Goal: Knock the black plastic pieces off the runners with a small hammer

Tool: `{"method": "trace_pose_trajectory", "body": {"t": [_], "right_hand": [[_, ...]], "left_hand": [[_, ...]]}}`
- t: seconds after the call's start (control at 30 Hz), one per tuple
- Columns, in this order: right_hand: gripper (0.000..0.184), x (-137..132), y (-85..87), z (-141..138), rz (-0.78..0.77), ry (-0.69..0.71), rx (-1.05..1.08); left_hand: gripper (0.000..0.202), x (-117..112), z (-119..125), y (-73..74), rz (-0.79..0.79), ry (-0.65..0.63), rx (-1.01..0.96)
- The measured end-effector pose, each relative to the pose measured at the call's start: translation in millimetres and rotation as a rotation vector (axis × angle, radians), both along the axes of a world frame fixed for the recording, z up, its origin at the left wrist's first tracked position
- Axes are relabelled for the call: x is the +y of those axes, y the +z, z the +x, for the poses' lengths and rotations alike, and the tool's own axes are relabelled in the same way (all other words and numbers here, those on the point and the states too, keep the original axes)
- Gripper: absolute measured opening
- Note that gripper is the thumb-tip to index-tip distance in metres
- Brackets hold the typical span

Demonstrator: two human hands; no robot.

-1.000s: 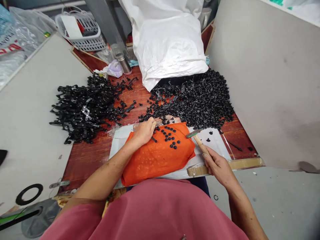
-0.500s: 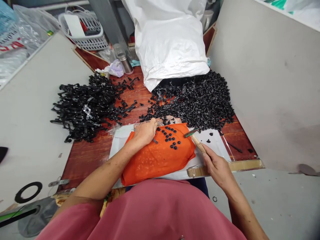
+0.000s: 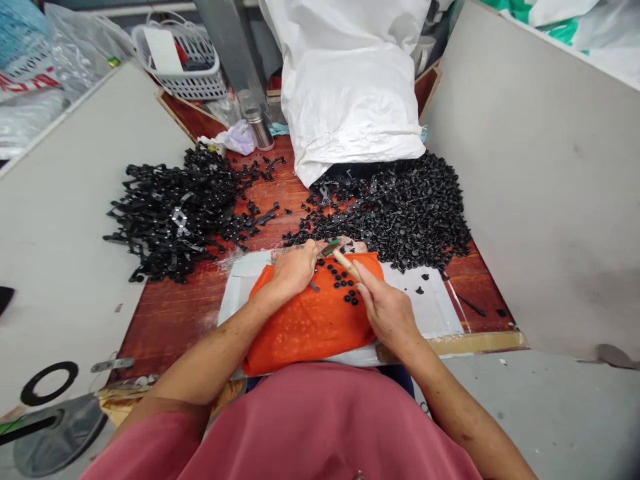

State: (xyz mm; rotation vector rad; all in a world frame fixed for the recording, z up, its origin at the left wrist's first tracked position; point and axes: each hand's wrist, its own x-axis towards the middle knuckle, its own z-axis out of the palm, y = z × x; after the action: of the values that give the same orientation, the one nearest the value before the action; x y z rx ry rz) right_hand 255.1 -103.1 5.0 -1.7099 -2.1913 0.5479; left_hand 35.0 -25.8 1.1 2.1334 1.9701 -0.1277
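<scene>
My right hand (image 3: 390, 310) is closed around the pale wooden handle of a small hammer (image 3: 346, 263). The green-marked head of the hammer lies close to the fingertips of my left hand (image 3: 296, 268). Those fingers are pinched together at the far edge of an orange cloth (image 3: 305, 337), and what they hold is hidden. A short black strip end (image 3: 314, 287) shows beneath this hand. On the cloth, between my hands, lie several small round black caps (image 3: 344, 283). Beyond the cloth's far edge, part of a rough block (image 3: 357, 247) shows.
A heap of black jointed strips (image 3: 170, 227) lies on the left of the red-brown table (image 3: 170, 313). Black studs (image 3: 420, 213) are piled at the right, below a white sack (image 3: 355, 100). Grey panels (image 3: 540, 167) flank both sides. A steel flask (image 3: 261, 128) and basket (image 3: 195, 83) stand behind.
My right hand has swung the hammer leftward, from the cloth's right edge to beside my left fingertips. My left hand keeps its place on the cloth. The view has shifted slightly.
</scene>
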Motion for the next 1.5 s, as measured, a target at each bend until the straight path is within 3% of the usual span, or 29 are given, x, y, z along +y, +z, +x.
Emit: {"method": "trace_pose_trajectory", "body": {"t": [0.17,0.37,0.47,0.67,0.83,1.07,1.27,1.37,1.5], "right_hand": [[0.051,0.4,3.8,-7.8,-0.044,0.014,-0.223],[0.051,4.0,-0.5,-3.7,-0.03,0.035,-0.201],[0.051,4.9,0.1,1.1,-0.019,0.047,-0.149],[0.053,2.1,14.4,3.6,0.081,0.018,-0.043],[0.054,3.4,16.0,-7.5,-0.069,0.075,-0.28],[0.053,6.6,15.9,-14.1,-0.097,0.072,-0.345],[0.051,19.0,16.9,-8.3,-0.051,0.112,-0.297],[0.051,23.9,16.6,-3.5,-0.04,0.123,-0.269],[0.053,17.5,17.9,8.6,-0.013,0.065,-0.094]], "left_hand": [[0.027,-1.4,-3.1,-3.5,0.01,0.022,-0.124],[0.019,3.0,-26.7,-8.3,-0.041,-0.07,-0.592],[0.021,4.7,-33.7,-8.4,-0.079,-0.081,-0.67],[0.019,5.3,-35.9,-10.0,-0.102,-0.066,-0.706],[0.016,6.5,-36.2,-13.9,-0.072,-0.078,-0.723],[0.014,4.6,-36.3,-8.9,-0.076,-0.095,-0.686],[0.02,-3.6,-45.7,6.6,-0.252,-0.252,-0.721],[0.019,-9.0,-45.6,10.9,-0.263,-0.322,-0.621],[0.039,-20.7,-48.5,10.7,-0.191,-0.372,-0.479]]}}
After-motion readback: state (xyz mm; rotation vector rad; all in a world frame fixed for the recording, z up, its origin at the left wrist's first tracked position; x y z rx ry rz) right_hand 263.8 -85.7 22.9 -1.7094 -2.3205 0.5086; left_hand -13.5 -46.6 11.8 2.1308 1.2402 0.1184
